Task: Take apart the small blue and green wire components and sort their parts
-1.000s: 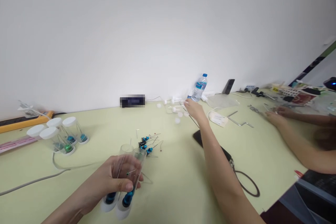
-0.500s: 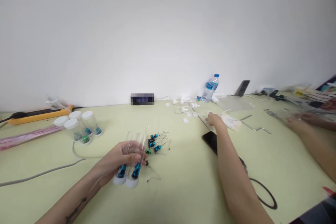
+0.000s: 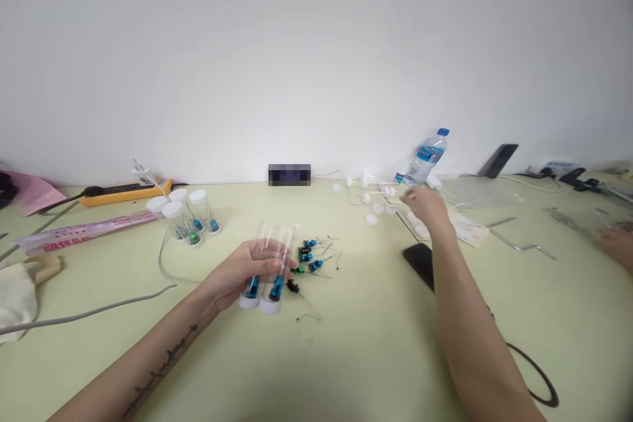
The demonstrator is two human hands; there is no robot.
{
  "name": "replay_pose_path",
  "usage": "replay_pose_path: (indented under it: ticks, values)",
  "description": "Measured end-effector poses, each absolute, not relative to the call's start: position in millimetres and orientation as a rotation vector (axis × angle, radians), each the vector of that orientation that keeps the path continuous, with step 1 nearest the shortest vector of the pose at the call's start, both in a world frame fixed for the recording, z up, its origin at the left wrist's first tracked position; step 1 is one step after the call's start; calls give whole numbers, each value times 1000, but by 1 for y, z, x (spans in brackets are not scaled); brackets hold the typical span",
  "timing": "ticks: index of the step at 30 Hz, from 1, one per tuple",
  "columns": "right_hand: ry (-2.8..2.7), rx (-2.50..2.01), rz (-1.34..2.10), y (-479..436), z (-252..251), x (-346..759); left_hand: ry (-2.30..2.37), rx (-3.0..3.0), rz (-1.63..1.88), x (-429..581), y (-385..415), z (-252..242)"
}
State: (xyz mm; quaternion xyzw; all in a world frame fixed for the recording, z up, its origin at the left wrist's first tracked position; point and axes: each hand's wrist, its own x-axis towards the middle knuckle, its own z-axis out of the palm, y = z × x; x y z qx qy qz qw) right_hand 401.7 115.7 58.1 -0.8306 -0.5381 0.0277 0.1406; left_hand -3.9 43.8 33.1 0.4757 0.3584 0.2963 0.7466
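My left hand [image 3: 250,264] is closed around two clear tubes [image 3: 284,247], held side by side and slightly tilted. White caps close their lower ends, and a blue and black piece lies inside each. Beside them on the table lie several blue, black and green metal fittings [image 3: 315,265] with thin wire stems. My right hand [image 3: 424,203] reaches forward with its fingers pinched, above white round caps [image 3: 421,231]. What sits between those fingertips, if anything, is too small to make out. More white caps [image 3: 370,219] lie left of it.
Several capped tubes [image 3: 198,211] stand at left, before a yellow power strip [image 3: 123,192]. A water bottle [image 3: 426,158] leans on the wall behind more tubes [image 3: 368,191]. A phone [image 3: 419,264] lies by my right forearm. Another person's hand [image 3: 616,241] is at far right.
The view has swung left, so things sit farther right. My right hand has lifted a little, uncovering white caps beneath it. My left hand still grips the two tubes.
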Motion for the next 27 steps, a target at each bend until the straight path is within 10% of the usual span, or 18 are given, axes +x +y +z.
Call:
replay_pose_path:
  ticks: [7,27]
  values:
    - [-2295,-980,1266,67,86,254,1023,1401,541,-9,48,41]
    - [-1694,-1088,1477,47,3,223,1336,2580,465,-28,65,6]
